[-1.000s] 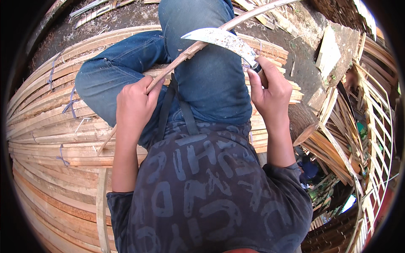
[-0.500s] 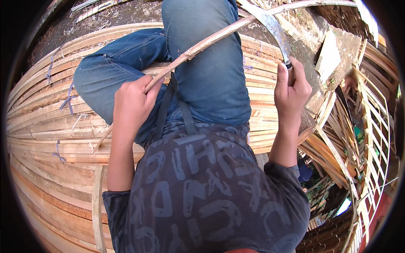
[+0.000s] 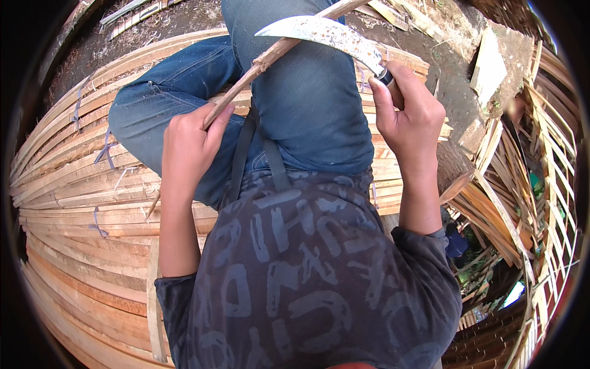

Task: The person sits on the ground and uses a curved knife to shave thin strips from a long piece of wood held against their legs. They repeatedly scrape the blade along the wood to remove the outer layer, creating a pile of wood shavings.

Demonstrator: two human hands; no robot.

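Observation:
A long, thin wooden stick [image 3: 236,88] slants across my lap and over my raised knee, running out past the upper edge. My left hand [image 3: 189,140] is closed around its lower part, and the tail end shows beyond my forearm. In my right hand [image 3: 410,117] is the dark handle of a sickle [image 3: 326,34], fingers wrapped around it. The sickle's curved, rust-speckled blade points left and lies across the stick above my knee, near a knobbly spot on the stick. Whether the edge touches the wood I cannot tell.
I sit on bundled wooden slats [image 3: 67,178] tied with purple strips. To the right are a log [image 3: 453,165], a pale wood chunk [image 3: 488,64], a heap of split strips [image 3: 485,227] and a woven lattice [image 3: 556,203]. Shavings litter the ground ahead.
The sickle has swung left, its blade turning from upright to nearly level across the stick. My right hand moved slightly left. The stick has tilted steeper, still in my left hand.

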